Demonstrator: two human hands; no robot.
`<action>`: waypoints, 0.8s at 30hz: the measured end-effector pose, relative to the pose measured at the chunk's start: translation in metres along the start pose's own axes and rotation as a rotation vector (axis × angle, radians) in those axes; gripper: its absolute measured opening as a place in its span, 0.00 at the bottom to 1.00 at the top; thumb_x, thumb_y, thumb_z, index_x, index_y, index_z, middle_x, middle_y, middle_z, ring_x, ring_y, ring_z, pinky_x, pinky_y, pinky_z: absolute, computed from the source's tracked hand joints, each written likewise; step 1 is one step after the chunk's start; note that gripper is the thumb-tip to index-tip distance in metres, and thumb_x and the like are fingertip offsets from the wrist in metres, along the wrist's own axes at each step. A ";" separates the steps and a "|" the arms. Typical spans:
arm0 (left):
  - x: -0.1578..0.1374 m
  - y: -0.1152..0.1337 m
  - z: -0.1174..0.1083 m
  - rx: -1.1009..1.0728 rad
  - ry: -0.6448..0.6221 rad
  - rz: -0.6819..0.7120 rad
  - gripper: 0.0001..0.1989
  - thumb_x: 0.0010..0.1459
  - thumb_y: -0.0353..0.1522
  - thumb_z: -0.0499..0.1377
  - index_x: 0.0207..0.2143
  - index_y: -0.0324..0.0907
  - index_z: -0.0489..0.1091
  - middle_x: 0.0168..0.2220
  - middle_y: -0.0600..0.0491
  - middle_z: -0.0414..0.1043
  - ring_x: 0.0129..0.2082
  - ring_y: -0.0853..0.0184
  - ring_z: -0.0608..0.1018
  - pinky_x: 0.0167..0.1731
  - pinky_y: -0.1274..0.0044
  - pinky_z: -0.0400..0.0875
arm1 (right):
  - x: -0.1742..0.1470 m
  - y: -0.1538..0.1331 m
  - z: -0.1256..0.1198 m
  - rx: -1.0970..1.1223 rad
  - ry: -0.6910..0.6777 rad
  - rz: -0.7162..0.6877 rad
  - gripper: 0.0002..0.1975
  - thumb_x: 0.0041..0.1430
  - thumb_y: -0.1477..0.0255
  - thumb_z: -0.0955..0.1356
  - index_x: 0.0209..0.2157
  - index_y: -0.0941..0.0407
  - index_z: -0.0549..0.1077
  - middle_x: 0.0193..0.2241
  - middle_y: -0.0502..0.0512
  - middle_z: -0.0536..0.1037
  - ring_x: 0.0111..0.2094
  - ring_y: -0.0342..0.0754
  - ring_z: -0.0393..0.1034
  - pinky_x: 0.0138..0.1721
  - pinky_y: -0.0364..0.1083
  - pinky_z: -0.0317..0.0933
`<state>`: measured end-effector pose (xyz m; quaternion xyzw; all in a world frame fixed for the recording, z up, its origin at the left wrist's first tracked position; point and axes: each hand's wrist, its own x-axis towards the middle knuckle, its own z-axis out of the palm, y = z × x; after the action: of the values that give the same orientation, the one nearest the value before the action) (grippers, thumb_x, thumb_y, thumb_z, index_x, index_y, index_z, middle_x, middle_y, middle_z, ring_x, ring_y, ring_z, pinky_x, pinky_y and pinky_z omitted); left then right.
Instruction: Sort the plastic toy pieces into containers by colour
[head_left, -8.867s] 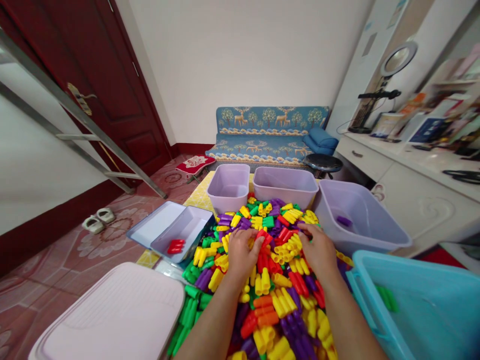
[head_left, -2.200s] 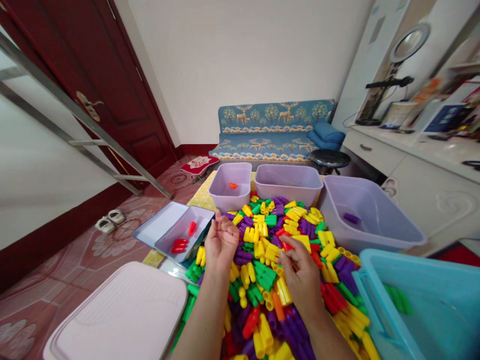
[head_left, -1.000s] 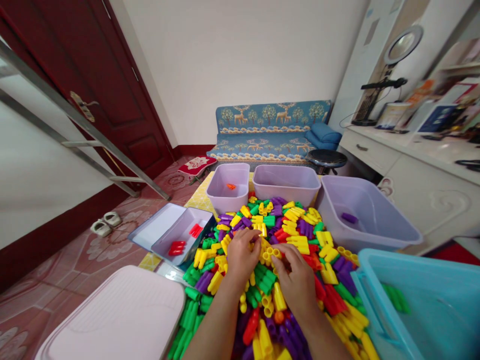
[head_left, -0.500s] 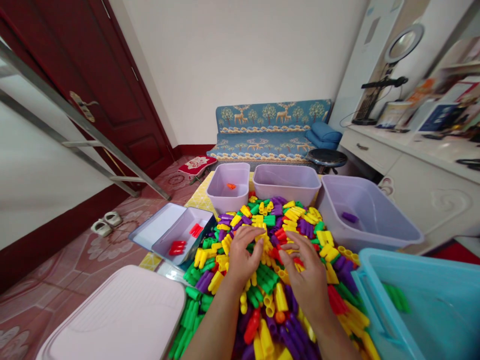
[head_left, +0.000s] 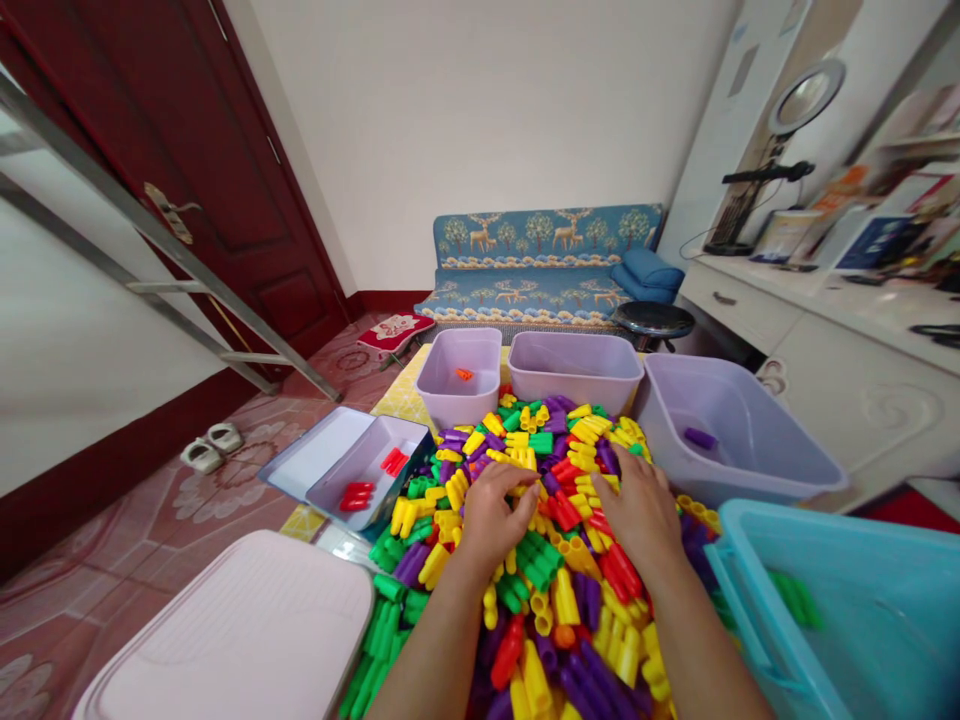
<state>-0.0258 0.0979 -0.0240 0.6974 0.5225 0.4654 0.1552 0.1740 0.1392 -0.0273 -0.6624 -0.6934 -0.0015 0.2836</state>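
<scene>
Left hand (head_left: 495,512) and right hand (head_left: 637,510) rest palm-down, fingers curled, in the block pile (head_left: 540,560) on the tabletop; whether either has gripped a block cannot be told. Sorting appears underway; next comes isolating one piece for a purple bin (head_left: 459,352).

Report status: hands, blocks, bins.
Left hand and right hand both palm-down in the block pile; grip unclear. Orange block in far-left purple bin. Nothing over the hands.

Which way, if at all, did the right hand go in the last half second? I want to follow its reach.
Yes. The right hand went forward and right, nearer the large purple bin, and now lies on the blocks.
</scene>
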 end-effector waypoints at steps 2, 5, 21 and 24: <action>0.000 -0.001 0.000 0.003 0.000 -0.006 0.08 0.57 0.29 0.58 0.36 0.44 0.76 0.35 0.52 0.78 0.39 0.64 0.77 0.41 0.72 0.70 | -0.002 0.000 0.000 0.094 0.001 0.011 0.22 0.57 0.70 0.63 0.52 0.61 0.68 0.43 0.63 0.75 0.43 0.55 0.70 0.46 0.53 0.64; 0.000 -0.001 0.001 0.003 -0.002 -0.011 0.08 0.58 0.29 0.57 0.36 0.44 0.76 0.35 0.52 0.78 0.39 0.64 0.77 0.42 0.71 0.70 | -0.004 0.001 0.001 0.184 -0.048 0.044 0.21 0.56 0.70 0.63 0.52 0.59 0.69 0.40 0.58 0.76 0.36 0.51 0.72 0.41 0.50 0.65; 0.001 -0.005 0.003 0.003 -0.004 -0.028 0.08 0.57 0.28 0.58 0.36 0.45 0.77 0.36 0.53 0.78 0.39 0.64 0.77 0.41 0.72 0.70 | -0.011 -0.008 -0.014 0.280 -0.031 0.150 0.12 0.51 0.66 0.68 0.38 0.52 0.74 0.29 0.52 0.78 0.30 0.50 0.72 0.32 0.47 0.62; 0.000 -0.005 0.003 0.000 -0.004 -0.029 0.08 0.57 0.28 0.58 0.36 0.45 0.77 0.36 0.53 0.78 0.39 0.64 0.77 0.42 0.72 0.70 | -0.009 -0.010 -0.017 0.582 0.162 0.199 0.16 0.51 0.62 0.69 0.41 0.55 0.75 0.34 0.55 0.79 0.33 0.51 0.73 0.38 0.49 0.65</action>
<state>-0.0264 0.1009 -0.0286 0.6906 0.5322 0.4617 0.1633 0.1711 0.1233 -0.0130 -0.6158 -0.5716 0.1720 0.5143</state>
